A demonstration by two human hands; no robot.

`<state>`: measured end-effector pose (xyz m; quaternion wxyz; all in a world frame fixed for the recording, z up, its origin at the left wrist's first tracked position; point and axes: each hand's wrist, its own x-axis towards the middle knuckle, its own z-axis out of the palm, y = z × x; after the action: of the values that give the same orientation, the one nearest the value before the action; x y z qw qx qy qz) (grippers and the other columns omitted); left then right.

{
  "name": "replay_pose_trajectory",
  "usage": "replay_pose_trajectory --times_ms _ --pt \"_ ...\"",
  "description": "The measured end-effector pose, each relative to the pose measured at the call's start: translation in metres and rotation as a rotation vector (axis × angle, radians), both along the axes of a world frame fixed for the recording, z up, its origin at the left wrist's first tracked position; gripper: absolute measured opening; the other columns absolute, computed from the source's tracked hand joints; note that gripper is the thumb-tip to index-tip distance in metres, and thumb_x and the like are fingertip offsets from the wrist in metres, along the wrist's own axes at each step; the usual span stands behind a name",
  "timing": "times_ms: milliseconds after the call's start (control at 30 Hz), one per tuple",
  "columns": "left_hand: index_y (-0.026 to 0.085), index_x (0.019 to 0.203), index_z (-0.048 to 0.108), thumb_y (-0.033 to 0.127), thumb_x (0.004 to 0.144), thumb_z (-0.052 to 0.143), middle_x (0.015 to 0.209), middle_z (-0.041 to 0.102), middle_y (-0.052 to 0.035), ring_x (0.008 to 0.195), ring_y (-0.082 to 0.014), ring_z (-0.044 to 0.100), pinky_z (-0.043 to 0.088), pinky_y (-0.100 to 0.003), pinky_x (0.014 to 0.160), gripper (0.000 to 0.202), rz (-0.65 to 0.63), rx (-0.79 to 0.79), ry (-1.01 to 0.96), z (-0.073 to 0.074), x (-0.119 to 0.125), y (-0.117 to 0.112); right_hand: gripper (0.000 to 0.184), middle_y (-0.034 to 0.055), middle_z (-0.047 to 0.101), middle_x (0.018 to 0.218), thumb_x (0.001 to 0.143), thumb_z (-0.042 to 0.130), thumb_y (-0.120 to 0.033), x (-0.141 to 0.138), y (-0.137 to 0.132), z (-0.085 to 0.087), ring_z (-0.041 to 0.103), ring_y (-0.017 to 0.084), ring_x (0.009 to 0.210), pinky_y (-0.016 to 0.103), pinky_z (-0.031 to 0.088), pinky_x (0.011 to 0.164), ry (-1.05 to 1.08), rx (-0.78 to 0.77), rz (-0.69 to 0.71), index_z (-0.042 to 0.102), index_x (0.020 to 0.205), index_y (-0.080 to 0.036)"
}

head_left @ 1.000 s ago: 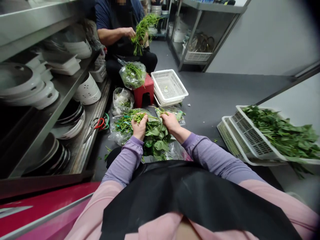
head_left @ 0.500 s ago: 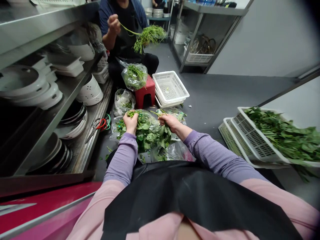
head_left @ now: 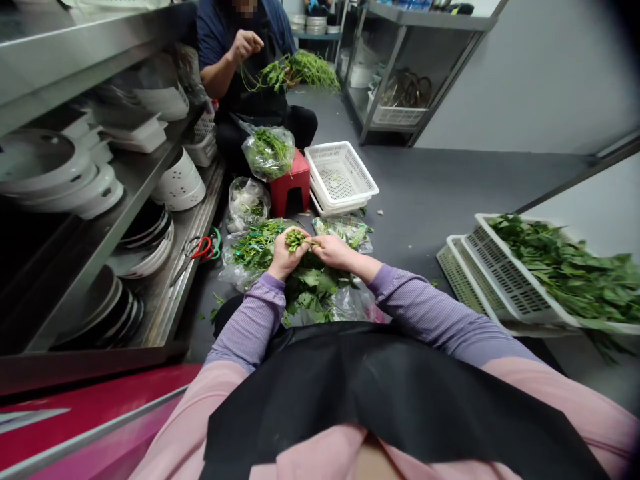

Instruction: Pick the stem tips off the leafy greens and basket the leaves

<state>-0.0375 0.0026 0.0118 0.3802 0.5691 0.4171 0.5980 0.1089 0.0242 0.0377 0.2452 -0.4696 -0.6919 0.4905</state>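
My left hand (head_left: 285, 255) is closed around a bunch of leafy green stems (head_left: 295, 239), their cut ends pointing up and away from me. Right beside it, my right hand (head_left: 334, 252) pinches a green stem near those ends, the fingertips close to the left thumb. Broad dark leaves (head_left: 313, 283) hang below both hands. More thin-stemmed greens (head_left: 257, 247) lie in an open plastic bag to the left of my left hand. Another clear bag with greens (head_left: 347, 230) lies just beyond my right hand.
Ahead, a co-worker's hand (head_left: 246, 47) is near a bunch of herbs (head_left: 310, 70). A red stool (head_left: 295, 183) bears a bag of greens. White baskets (head_left: 343, 173) stand beside it; a leaf-filled basket (head_left: 525, 267) is at right. Scissors (head_left: 200, 248) lie on the left shelf's edge.
My hands have come together: the left moved right with the bunch, the right slightly left. The co-worker's raised hand has moved right toward the herbs.
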Motion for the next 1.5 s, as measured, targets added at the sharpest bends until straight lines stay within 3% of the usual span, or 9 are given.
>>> replay_pose_trajectory --times_ms 167,267,367,500,600,900,1067,1267,1500 --pt "0.015 0.073 0.058 0.035 0.066 0.069 0.065 0.058 -0.0009 0.058 -0.0100 0.053 0.043 -0.023 0.059 0.023 0.014 -0.022 0.031 0.000 -0.001 0.001 0.021 -0.0063 0.029 0.050 0.075 0.048 -0.033 0.003 -0.007 0.003 0.025 0.006 0.045 0.022 0.024 0.047 0.247 -0.314 0.073 0.045 0.063 -0.017" --pt "0.015 0.072 0.058 0.035 0.068 0.067 0.063 0.058 -0.0011 0.058 -0.0106 0.054 0.044 -0.024 0.060 0.023 -0.017 -0.059 0.041 -0.001 0.001 0.002 0.022 -0.0073 0.024 0.050 0.074 0.047 -0.036 0.003 -0.010 0.004 0.021 0.006 0.044 0.021 0.020 0.046 0.318 -0.353 0.100 0.045 0.063 -0.017" --pt "0.015 0.071 0.058 0.033 0.066 0.068 0.066 0.059 -0.0013 0.059 -0.0104 0.053 0.043 -0.023 0.060 0.021 0.022 -0.013 0.134 0.001 0.002 -0.002 0.024 -0.0054 0.028 0.049 0.076 0.041 -0.035 0.005 -0.007 0.000 0.024 0.007 0.046 0.022 0.023 0.048 0.189 -0.217 0.083 0.040 0.058 -0.018" --pt "0.016 0.072 0.058 0.032 0.068 0.065 0.068 0.060 -0.0014 0.060 -0.0106 0.053 0.043 -0.023 0.061 0.018 0.075 0.060 0.261 0.010 0.000 -0.010 0.019 -0.0009 0.041 0.054 0.072 0.044 -0.027 0.015 0.006 -0.014 0.033 0.010 0.053 0.023 0.027 0.054 -0.314 0.128 -0.071 0.043 0.056 -0.017" --pt "0.016 0.074 0.058 0.033 0.070 0.064 0.070 0.060 -0.0021 0.062 -0.0111 0.055 0.044 -0.023 0.062 0.019 0.079 0.046 0.230 0.013 -0.003 -0.010 0.018 0.0020 0.051 0.059 0.074 0.041 -0.023 0.024 0.013 -0.023 0.040 0.012 0.058 0.023 0.029 0.056 -0.519 0.180 -0.169 0.051 0.061 -0.016" --pt "0.013 0.073 0.061 0.035 0.064 0.070 0.067 0.060 -0.0023 0.061 -0.0109 0.054 0.045 -0.024 0.062 0.025 -0.185 -0.176 -0.024 0.001 0.007 -0.004 0.027 0.0093 0.063 0.081 0.083 0.037 -0.030 0.008 -0.003 -0.010 0.051 0.016 0.069 0.025 0.032 0.062 -0.657 0.361 0.039 0.059 0.083 -0.015" --pt "0.014 0.065 0.059 0.031 0.063 0.069 0.060 0.057 0.0008 0.057 -0.0100 0.053 0.045 -0.024 0.060 0.020 -0.093 -0.213 -0.205 0.000 0.010 -0.005 0.021 0.0046 0.058 0.074 0.079 0.041 -0.030 0.010 -0.012 -0.006 0.048 0.014 0.068 0.024 0.034 0.064 -0.348 0.342 0.098 0.056 0.080 -0.016" --pt "0.015 0.066 0.058 0.032 0.068 0.065 0.060 0.058 -0.0001 0.056 -0.0118 0.055 0.046 -0.027 0.061 0.019 -0.131 -0.238 -0.250 -0.005 0.016 -0.007 0.021 -0.0026 0.040 0.058 0.077 0.035 -0.034 0.013 -0.012 -0.005 0.033 0.010 0.053 0.023 0.028 0.052 0.178 -0.072 0.113 0.046 0.068 -0.018" --pt "0.016 0.071 0.057 0.031 0.068 0.065 0.067 0.059 -0.0008 0.062 -0.0112 0.054 0.044 -0.024 0.062 0.017 0.031 -0.025 0.070 0.003 0.015 -0.012 0.022 -0.0028 0.040 0.054 0.073 0.038 -0.033 0.013 -0.011 0.000 0.035 0.011 0.056 0.024 0.028 0.056 -0.045 0.121 0.063 0.046 0.060 -0.017"
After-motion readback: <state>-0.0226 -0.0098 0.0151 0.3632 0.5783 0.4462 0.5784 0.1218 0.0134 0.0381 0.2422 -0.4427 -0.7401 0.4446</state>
